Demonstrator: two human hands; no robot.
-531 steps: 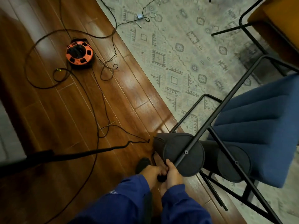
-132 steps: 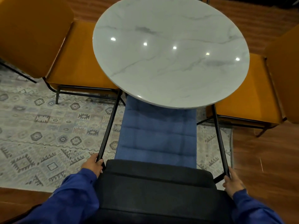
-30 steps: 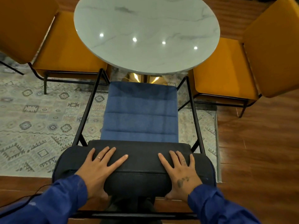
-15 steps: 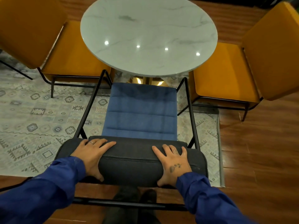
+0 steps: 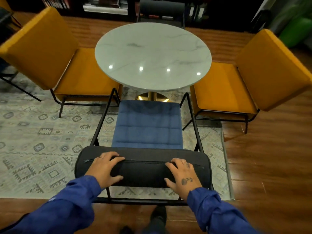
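Observation:
A chair with a blue seat point(image 5: 148, 125), a black metal frame point(image 5: 194, 119) and a dark grey roll-shaped backrest point(image 5: 143, 171) stands in front of me, facing a round marble table point(image 5: 152, 56). My left hand point(image 5: 105, 168) lies on the left part of the roll, fingers curved over its top and thumb on the near side. On the right part, my right hand point(image 5: 182, 176) holds the roll the same way. The front of the seat lies just short of the table edge, with the table's gold base point(image 5: 152, 97) showing between them.
Two yellow chairs flank the table, one at the left point(image 5: 67, 68) and one at the right point(image 5: 244, 78). A patterned rug point(image 5: 33, 141) lies under the furniture on a wood floor point(image 5: 270, 166). Dark shelves run along the back. My shoe point(image 5: 157, 215) is behind the chair's rear bar.
The view has risen and drawn back. My fingers, flat on the backrest a second ago, now curve over it. The seat front now shows clear of the table edge.

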